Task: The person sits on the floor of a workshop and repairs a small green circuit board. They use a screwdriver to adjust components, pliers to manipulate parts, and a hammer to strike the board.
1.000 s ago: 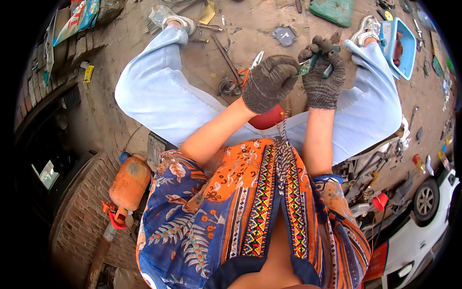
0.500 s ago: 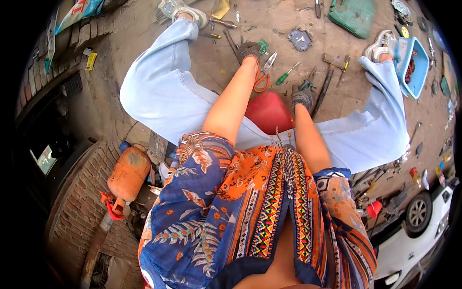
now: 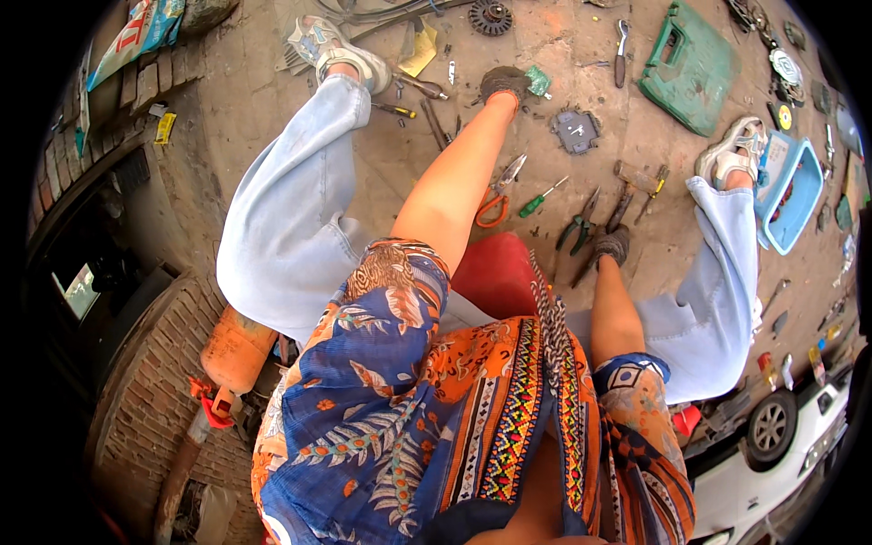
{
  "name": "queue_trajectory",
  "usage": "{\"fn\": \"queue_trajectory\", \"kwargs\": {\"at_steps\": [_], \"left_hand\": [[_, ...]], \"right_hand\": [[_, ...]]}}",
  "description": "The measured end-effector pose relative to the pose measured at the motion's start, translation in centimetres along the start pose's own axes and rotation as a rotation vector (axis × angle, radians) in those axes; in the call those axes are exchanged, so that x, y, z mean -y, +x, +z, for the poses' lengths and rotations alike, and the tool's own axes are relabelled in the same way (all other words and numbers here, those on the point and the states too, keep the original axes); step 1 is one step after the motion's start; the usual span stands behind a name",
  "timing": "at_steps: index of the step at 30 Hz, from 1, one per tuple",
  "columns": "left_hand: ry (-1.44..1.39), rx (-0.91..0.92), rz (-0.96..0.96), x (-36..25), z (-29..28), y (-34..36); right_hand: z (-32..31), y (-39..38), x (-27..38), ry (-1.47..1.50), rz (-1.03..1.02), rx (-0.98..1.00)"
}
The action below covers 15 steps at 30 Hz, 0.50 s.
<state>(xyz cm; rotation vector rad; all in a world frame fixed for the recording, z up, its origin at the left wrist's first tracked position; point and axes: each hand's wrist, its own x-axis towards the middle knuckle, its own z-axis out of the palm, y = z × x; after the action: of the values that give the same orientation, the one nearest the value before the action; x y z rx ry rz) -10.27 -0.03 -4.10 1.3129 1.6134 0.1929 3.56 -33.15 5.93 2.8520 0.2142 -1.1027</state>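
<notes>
My left hand (image 3: 505, 82), in a dark grey work glove, reaches out over the ground. Its fingers are closed on the edge of a small green circuit board (image 3: 538, 82). My right hand (image 3: 613, 243), gloved too, lies closed round the dark handle of a hammer (image 3: 621, 207), whose head points away from me. Just left of it lie green-handled pliers (image 3: 579, 222) on the ground. Orange-handled snips (image 3: 498, 195) and a green screwdriver (image 3: 543, 197) rest between my arms. Beyond them sits a flat dark grey part (image 3: 576, 132) with notched edges.
A green tool case (image 3: 688, 68) lies far right, near a blue basin (image 3: 793, 195) beside my right foot. A red seat (image 3: 495, 275) is under me. Several tools lie by my left foot. An orange cylinder (image 3: 238, 350) stands left; a white car (image 3: 772, 463) is at lower right.
My left hand has moved forward, carrying the green circuit board. My right hand has left the pliers and shifted right to the hammer handle. The view has tilted farther ahead.
</notes>
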Motion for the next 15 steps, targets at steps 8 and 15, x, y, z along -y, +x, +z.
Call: {"fn": "queue_trajectory", "kwargs": {"at_steps": [8, 15], "left_hand": [[0.057, -0.157, -0.056, -2.1, -0.7, -2.3], [-0.545, -0.089, -0.128, -0.4, 0.0, -3.1]], "right_hand": [[0.9, -0.7, 0.4, 1.177, 0.165, 0.497], [-3.6, -6.9, 7.3, 0.963, -0.034, 0.164]]}}
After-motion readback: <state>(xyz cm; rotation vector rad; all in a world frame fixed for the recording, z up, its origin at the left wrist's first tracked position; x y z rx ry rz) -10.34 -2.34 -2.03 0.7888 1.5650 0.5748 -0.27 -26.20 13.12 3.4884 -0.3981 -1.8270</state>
